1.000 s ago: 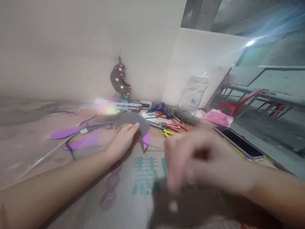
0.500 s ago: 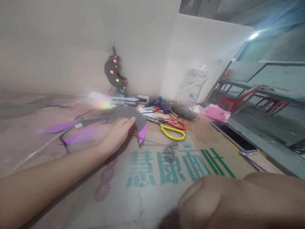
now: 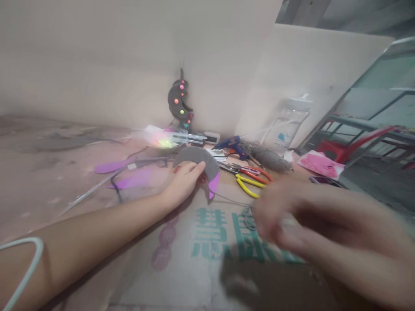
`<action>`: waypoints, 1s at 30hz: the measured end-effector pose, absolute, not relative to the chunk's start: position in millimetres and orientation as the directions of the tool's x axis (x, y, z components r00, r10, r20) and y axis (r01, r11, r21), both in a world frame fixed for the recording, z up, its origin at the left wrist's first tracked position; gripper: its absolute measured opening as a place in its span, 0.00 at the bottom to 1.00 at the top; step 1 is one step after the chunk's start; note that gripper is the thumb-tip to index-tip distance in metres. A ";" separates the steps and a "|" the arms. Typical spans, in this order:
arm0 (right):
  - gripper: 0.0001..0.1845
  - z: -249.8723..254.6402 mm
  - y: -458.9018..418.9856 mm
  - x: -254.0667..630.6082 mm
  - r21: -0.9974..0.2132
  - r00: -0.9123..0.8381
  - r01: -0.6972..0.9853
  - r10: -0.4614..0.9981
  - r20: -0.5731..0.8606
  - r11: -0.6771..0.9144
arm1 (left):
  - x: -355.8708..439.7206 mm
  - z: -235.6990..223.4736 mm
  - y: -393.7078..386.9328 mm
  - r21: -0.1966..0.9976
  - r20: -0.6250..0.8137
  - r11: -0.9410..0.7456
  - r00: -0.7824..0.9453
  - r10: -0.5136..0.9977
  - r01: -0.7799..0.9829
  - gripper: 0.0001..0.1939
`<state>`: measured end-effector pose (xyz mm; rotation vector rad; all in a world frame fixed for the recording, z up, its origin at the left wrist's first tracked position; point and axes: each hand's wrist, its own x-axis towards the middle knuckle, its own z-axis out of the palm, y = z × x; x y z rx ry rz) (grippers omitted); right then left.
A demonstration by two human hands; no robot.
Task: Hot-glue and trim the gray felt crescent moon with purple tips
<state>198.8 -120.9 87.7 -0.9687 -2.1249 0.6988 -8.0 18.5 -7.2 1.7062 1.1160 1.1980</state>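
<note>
My left hand (image 3: 186, 183) is closed on a purple crescent wrapped mostly in grey yarn (image 3: 201, 157); a bare purple tip (image 3: 214, 183) shows at its right end. A grey strand runs from the crescent to a small loose yarn bundle (image 3: 249, 216) on the cardboard. My right hand (image 3: 301, 220), blurred by motion, hovers beside that bundle with its fingers curled against the thumb; what they hold, if anything, cannot be made out. Behind it lie scissors with red and yellow handles (image 3: 251, 185), partly covered by the hand.
Printed cardboard (image 3: 155, 285) covers the work surface. At the back are a blue glue gun (image 3: 235, 144), a grey yarn skein (image 3: 269, 157), a clear bottle (image 3: 287, 123) and a decorated dark crescent (image 3: 177, 101). Purple pieces (image 3: 112, 166) lie left, a pink packet (image 3: 320, 164) and phone (image 3: 327, 181) right.
My right hand dropped to the lower right, then rose back beside the yarn bundle, covering part of the scissors. My left hand keeps its hold on the crescent. The view has swung left.
</note>
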 end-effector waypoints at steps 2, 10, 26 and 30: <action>0.08 85.0 -89.4 191.5 -0.744 -0.394 0.531 0.895 0.207 0.406 | -7.2 -3.4 16.9 0.894 0.336 -0.371 0.171 0.926 0.253 0.23; 0.17 39.5 -48.5 190.5 -0.924 -0.420 0.368 0.869 -0.261 -0.099 | -5.3 0.0 16.4 0.924 0.315 -0.334 0.124 0.941 0.187 0.22; 0.07 14.2 -28.9 208.3 -0.459 -0.283 0.699 0.802 0.526 0.548 | -7.6 -6.8 18.4 0.949 0.178 -0.233 0.249 0.952 0.210 0.23; 0.06 10.9 -27.8 206.4 -0.466 -0.278 0.700 0.808 0.520 0.541 | -7.2 -6.1 19.4 0.914 0.229 -0.292 0.235 0.945 0.282 0.23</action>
